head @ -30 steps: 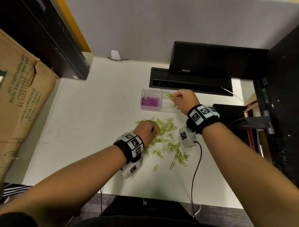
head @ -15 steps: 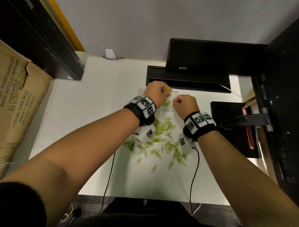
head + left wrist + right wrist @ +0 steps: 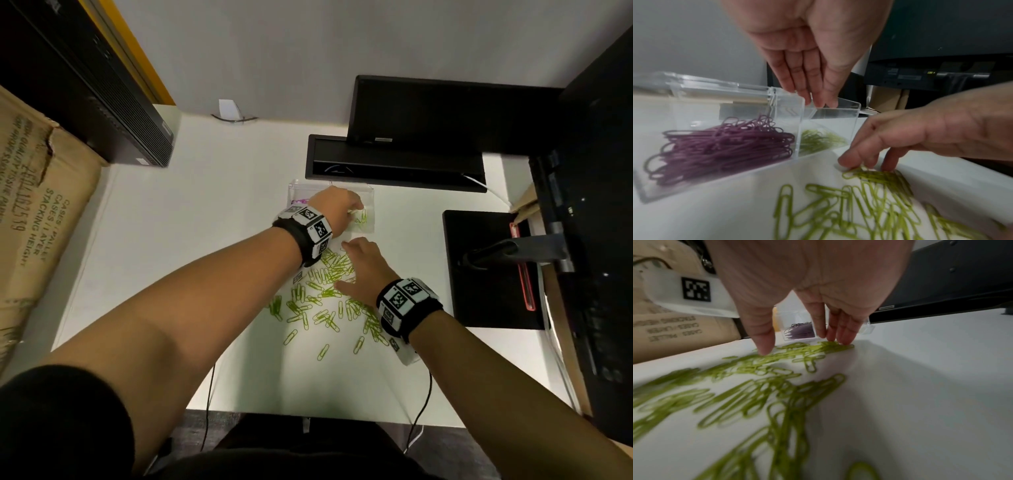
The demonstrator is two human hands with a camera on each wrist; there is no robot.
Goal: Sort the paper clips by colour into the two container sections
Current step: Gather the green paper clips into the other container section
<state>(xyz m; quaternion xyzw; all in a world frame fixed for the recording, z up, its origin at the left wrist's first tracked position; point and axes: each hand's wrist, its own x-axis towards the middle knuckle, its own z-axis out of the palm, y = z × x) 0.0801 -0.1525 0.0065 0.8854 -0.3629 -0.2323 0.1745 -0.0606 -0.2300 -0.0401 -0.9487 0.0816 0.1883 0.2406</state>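
A clear two-section container [image 3: 371, 192] stands on the white desk. Its left section holds purple clips [image 3: 721, 146]; its right section holds a few green clips [image 3: 818, 139] [image 3: 361, 217]. My left hand [image 3: 813, 100] [image 3: 354, 209] hovers over the right section with straight fingers and nothing in them. Loose green clips [image 3: 318, 308] [image 3: 756, 386] lie scattered in front of the container. My right hand [image 3: 801, 345] [image 3: 346, 265] reaches down onto the far end of this pile, with its fingertips [image 3: 842, 339] and thumb touching clips, spread and not closed round any.
A black monitor base [image 3: 394, 164] lies just behind the container, and a second black stand [image 3: 486, 274] is at the right. A cardboard box [image 3: 37, 222] and a black computer case [image 3: 102, 102] stand at the left. Cables hang over the desk's front edge.
My left hand, which pinched a green clip above the container, now has straight, empty fingers over the green section. My right hand moved from the container back down onto the loose pile.
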